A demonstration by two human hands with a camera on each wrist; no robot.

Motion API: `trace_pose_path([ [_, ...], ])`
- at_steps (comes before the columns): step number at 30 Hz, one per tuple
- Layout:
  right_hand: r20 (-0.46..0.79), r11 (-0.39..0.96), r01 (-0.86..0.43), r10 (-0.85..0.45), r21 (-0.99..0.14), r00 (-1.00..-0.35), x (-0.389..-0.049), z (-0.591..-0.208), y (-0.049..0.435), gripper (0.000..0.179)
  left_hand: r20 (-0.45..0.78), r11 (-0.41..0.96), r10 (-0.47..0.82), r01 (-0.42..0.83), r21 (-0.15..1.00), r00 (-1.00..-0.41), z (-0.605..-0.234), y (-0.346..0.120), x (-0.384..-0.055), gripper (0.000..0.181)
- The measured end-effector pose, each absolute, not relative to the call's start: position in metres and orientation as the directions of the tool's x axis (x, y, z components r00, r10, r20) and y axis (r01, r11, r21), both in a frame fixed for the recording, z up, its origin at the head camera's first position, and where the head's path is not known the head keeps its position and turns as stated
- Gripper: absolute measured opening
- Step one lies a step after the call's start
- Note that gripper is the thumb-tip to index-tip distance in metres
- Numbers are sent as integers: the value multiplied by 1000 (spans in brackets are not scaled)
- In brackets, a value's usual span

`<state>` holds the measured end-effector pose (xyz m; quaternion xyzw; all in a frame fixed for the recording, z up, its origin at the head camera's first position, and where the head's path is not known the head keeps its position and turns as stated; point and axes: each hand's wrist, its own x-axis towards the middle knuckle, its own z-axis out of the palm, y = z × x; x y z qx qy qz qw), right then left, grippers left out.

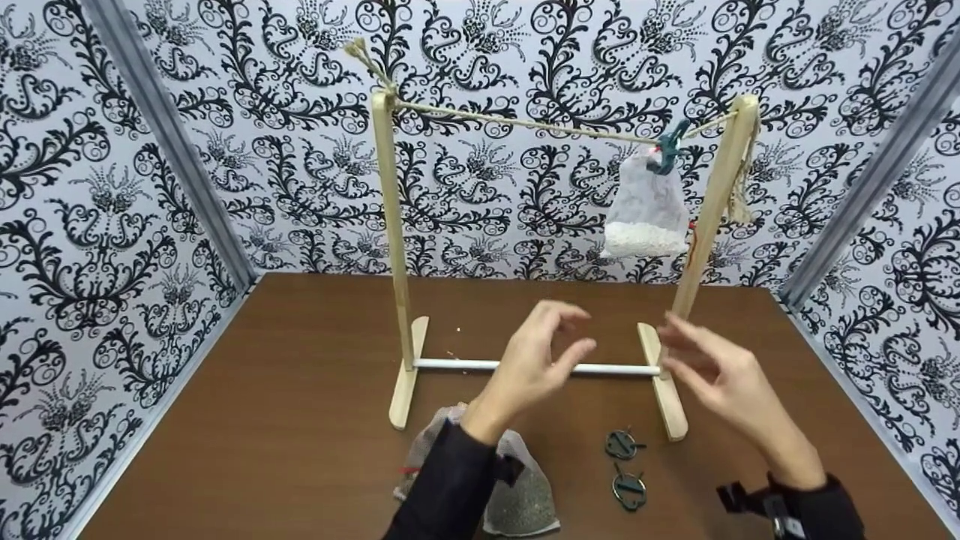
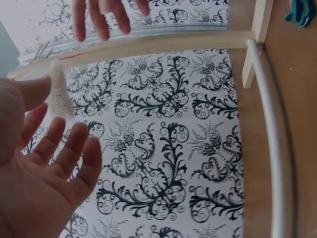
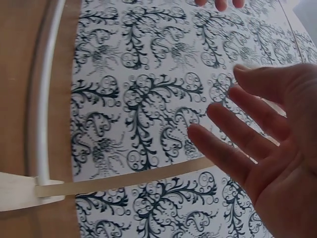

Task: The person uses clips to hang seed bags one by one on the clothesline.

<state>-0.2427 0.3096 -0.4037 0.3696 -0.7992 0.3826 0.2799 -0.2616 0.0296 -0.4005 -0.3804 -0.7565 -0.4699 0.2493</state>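
In the head view a mesh bag of white grains [image 1: 645, 217] hangs from a rope [image 1: 525, 122], held by a dark green clip [image 1: 667, 148] near the right post. My left hand [image 1: 536, 360] hovers below and left of the bag, fingers loosely bent, nothing between them. Beside the right post my right hand [image 1: 720, 375] is raised in the same way and holds nothing. Two more green clips [image 1: 621, 444] lie on the table by the right foot. A mesh bag with dark contents [image 1: 521, 495] lies partly behind the left forearm, with another mesh bag [image 1: 427, 442] next to it.
The wooden frame has a left post [image 1: 390, 225], a right post [image 1: 709, 217] and a white crossbar [image 1: 457, 364] low between its feet. Patterned walls [image 1: 300, 187] enclose the brown table [image 1: 247, 420] at the back and sides. Tiny crumbs lie near the crossbar.
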Motion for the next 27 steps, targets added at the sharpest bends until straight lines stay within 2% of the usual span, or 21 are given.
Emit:
trace_pose_path([
  [6,651,337,-885,-601,-321,-464,-238,-436,311,59,694,322,358,780,536,-624,-428,32,-244,33],
  [10,480,259,-892,-768,-371,-423,-235,-456,310,52,644,398,403,758,517,-650,-445,36,-235,34],
  [12,372,265,-872,-824,-412,-426,-233,-462,309,51,612,438,435,749,497,-660,-453,38,-232,34],
  [15,251,304,-849,-864,-432,-437,-230,-470,307,57,550,484,476,727,488,-686,-463,42,-226,35],
  [20,175,323,-841,-886,-435,-430,-225,-480,306,67,424,565,504,659,497,-752,-475,49,-213,37],
  [23,141,335,-824,-888,-457,-438,-224,-486,304,56,370,621,503,624,474,-781,-482,56,-206,41],
  [27,99,362,-789,-879,-496,-466,-223,-491,301,40,301,697,482,568,437,-823,-489,62,-198,58],
])
